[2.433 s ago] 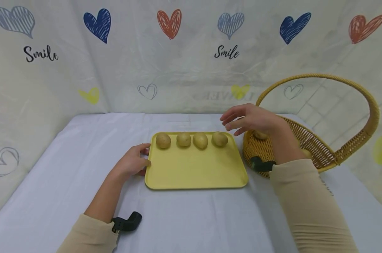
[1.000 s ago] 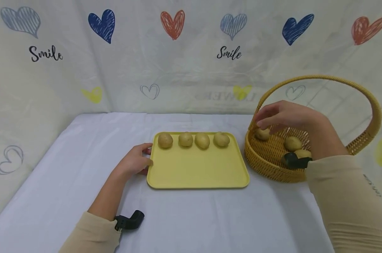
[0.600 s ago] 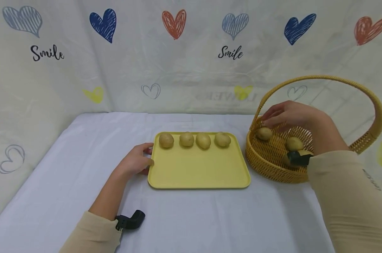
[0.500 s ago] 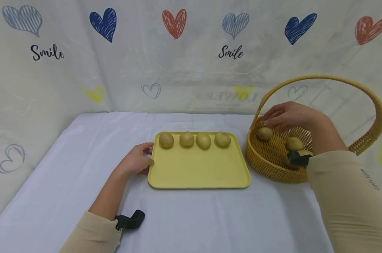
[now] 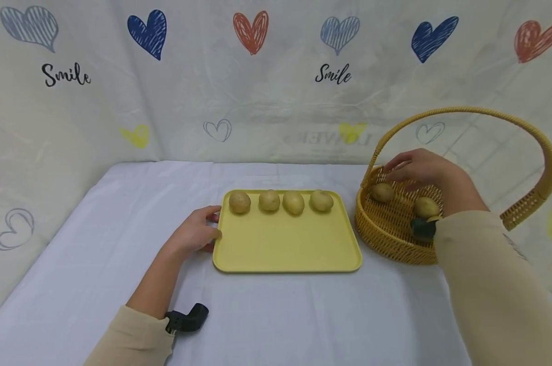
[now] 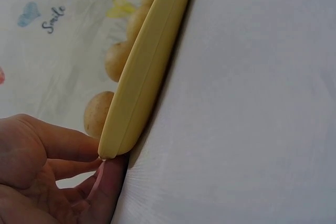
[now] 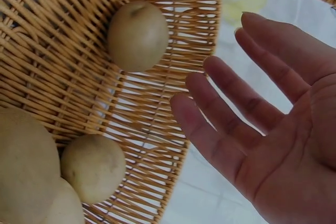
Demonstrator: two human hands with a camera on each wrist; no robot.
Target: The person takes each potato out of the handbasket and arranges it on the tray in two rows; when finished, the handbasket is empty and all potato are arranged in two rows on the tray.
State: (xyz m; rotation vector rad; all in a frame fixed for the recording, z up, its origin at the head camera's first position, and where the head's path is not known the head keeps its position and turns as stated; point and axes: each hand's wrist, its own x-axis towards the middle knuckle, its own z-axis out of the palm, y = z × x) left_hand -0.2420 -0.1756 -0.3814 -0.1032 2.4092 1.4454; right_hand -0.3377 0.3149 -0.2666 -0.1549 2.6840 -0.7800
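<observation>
White-clothed worktop [image 5: 276, 315], heart-printed backdrop [image 5: 276, 86] behind it; from my end I see four potatoes [image 5: 294, 203] lined along the far side of the yellow tray [image 5: 285, 244], left hand [image 5: 195, 231] pinching its edge, right hand [image 5: 422, 168] loosely spread over the wicker basket [image 5: 386, 246], more potatoes [image 5: 427, 207] inside.

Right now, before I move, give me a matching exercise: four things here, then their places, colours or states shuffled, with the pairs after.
1. left hand
2. right hand
3. tray
4. basket

A. woven, with an arched handle
B. near the basket, holding nothing
C. pinching the tray's edge
D. yellow, bearing four potatoes

Pairs: 1-C, 2-B, 3-D, 4-A
</observation>
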